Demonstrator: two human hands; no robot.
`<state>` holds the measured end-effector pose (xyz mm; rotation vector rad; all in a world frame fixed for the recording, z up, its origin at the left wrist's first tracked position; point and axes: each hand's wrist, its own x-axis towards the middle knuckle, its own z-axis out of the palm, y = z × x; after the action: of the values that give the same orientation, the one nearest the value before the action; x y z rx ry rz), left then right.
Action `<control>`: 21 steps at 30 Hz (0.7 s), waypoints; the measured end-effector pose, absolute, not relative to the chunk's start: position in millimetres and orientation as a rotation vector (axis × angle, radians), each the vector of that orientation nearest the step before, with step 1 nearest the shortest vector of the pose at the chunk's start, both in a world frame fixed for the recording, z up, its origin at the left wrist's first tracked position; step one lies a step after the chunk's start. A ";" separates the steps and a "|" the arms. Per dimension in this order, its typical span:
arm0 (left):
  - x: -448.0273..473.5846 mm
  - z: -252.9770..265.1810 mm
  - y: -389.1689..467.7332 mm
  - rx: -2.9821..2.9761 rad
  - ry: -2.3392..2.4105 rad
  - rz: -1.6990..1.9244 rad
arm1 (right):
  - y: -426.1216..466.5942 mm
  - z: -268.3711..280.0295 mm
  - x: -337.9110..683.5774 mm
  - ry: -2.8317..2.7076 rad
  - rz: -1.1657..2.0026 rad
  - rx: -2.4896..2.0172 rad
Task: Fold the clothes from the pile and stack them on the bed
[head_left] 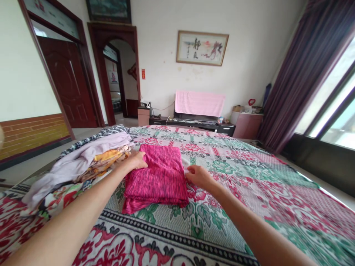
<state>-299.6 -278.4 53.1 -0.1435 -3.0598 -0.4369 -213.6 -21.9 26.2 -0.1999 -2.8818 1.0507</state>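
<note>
The folded pink cloth [162,175] lies on the floral cover [222,167] beside the clothes pile [93,157]; light, even pressure outward would best flatten its wrinkles, and the lower layer poking out at the near left corner needs squaring. The left hand [139,161] rests on its left edge, fingers slightly parted, and the right hand [200,176] meets the right edge, fingers curled, though whether either grips fabric cannot be told. On the wall, the framed picture [202,48] carries brushed characters, the large upper one reading 靜.

The framed picture [210,57] bears a character [197,44], apparently 静.
</note>
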 end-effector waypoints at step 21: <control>-244.4 66.3 -305.7 -0.081 -3.401 -0.607 | -42.6 9.6 -338.8 -2.463 1.908 -0.185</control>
<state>-244.4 -305.7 66.3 -0.0806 -3.4013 -0.6073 -338.8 -42.6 9.6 -0.1848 -2.4630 1.9078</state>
